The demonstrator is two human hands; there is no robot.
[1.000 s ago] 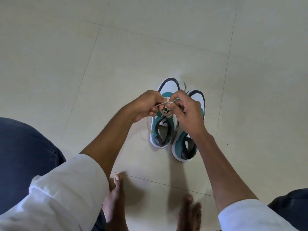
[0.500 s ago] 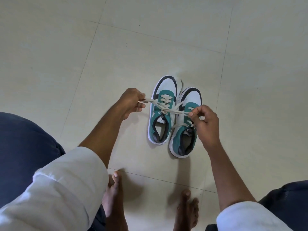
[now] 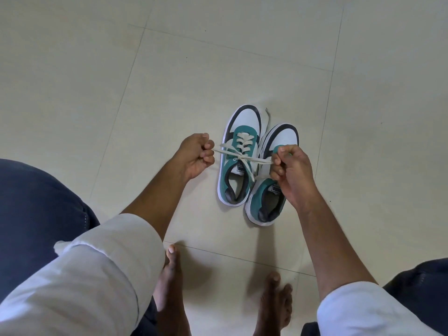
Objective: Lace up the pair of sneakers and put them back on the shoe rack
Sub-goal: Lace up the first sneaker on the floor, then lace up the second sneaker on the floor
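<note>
Two teal, white and black sneakers stand side by side on the tiled floor, toes pointing away. The left sneaker (image 3: 238, 156) has its cream shoelace (image 3: 240, 155) threaded through the eyelets and crossed into a knot over the tongue. My left hand (image 3: 197, 156) pinches one end of that shoelace to the left of the shoe. My right hand (image 3: 289, 170) pinches the other end, above the right sneaker (image 3: 274, 190), whose middle it hides. The shoelace is stretched tight between both hands.
The cream tiled floor (image 3: 169, 81) spreads all around the shoes. My bare feet (image 3: 169, 282) stand close below them, with dark trouser legs at both lower corners. A loose lace end (image 3: 267, 115) lies between the two toe caps. No shoe rack is in view.
Both hands were together over the left sneaker's tongue. They have since moved apart sideways, pulling the shoelace ends taut and tightening the knot.
</note>
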